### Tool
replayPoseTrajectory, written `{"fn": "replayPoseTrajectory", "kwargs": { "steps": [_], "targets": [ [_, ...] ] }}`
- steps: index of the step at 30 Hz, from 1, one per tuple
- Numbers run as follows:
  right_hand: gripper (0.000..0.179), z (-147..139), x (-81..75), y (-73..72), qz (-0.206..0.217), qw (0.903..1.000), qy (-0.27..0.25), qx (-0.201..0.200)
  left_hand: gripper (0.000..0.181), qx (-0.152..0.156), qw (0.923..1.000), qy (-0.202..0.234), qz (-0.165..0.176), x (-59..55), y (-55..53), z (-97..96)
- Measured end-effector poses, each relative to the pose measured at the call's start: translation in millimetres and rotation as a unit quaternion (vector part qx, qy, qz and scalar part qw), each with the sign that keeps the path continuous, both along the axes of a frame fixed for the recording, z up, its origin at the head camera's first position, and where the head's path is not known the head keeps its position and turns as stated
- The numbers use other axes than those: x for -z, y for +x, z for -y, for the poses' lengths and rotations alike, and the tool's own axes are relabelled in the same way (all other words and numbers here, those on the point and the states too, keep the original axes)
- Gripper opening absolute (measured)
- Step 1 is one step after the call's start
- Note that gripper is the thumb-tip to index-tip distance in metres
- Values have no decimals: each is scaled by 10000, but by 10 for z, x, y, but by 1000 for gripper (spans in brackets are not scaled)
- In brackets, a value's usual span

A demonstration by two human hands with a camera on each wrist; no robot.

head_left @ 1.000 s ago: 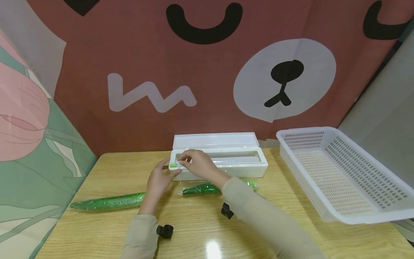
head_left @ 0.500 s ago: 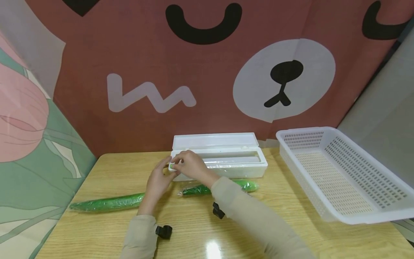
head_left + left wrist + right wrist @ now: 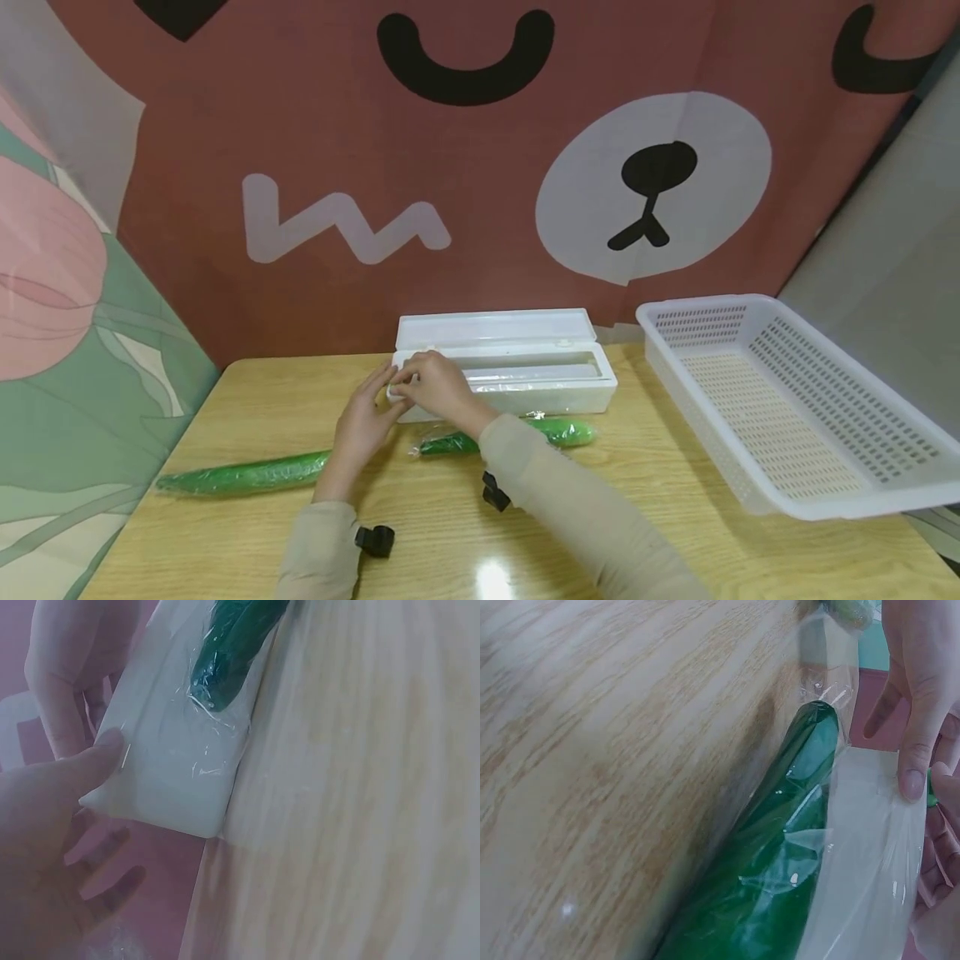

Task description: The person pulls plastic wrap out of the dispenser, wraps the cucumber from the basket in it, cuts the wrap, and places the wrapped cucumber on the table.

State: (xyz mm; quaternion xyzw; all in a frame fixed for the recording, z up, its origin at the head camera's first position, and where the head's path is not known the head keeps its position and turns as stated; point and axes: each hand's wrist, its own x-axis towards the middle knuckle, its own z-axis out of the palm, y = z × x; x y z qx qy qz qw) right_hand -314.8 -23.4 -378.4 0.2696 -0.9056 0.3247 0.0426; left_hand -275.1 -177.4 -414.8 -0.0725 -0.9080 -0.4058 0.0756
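A white cling film box [image 3: 540, 400] stands lengthwise at the back of the table, its lid [image 3: 495, 329] raised behind it. My left hand [image 3: 363, 421] holds the box's left end, thumb on the front edge in the left wrist view. My right hand [image 3: 438, 387] pinches the small green slide cutter [image 3: 931, 789] at that same end; in the head view the fingers mostly hide it. Clear film [image 3: 866, 855] hangs over the box front. Before the box lies a cucumber [image 3: 562, 431] in film, partly behind my right forearm. Another wrapped cucumber [image 3: 247, 475] lies at the left.
A white perforated plastic basket [image 3: 750, 433] occupies the table's right side. The wooden table [image 3: 427, 533] meets a printed cloth backdrop [image 3: 337, 300] just behind the box. A black wrist camera [image 3: 375, 542] sits on my left sleeve.
My right hand has slid left along the box edge with the green cutter, up to the left end beside my left hand. The left hand has kept its hold.
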Motion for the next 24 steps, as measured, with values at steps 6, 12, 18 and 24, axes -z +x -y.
{"fn": "replayPoseTrajectory", "kwargs": {
  "steps": [6, 12, 18, 24],
  "targets": [
    [17, -18, 28, 0, 26, 10000, -26, -61, 68, 30, 10000, -10, 76, 23, 3, 48],
    [15, -74, 46, -11, -44, 9997, -103, -216, 66, -17, 9997, -116, 207, 22, 7, 82],
    [16, -115, 27, -23, -102, 9996, 47, -276, 61, -25, 9982, -588, -108, 23, 10, 73],
    [17, -202, -39, -12, -151, 9991, 214, -337, 59, 0, 9976, -679, -146, 9, 2, 55]
  ]
}}
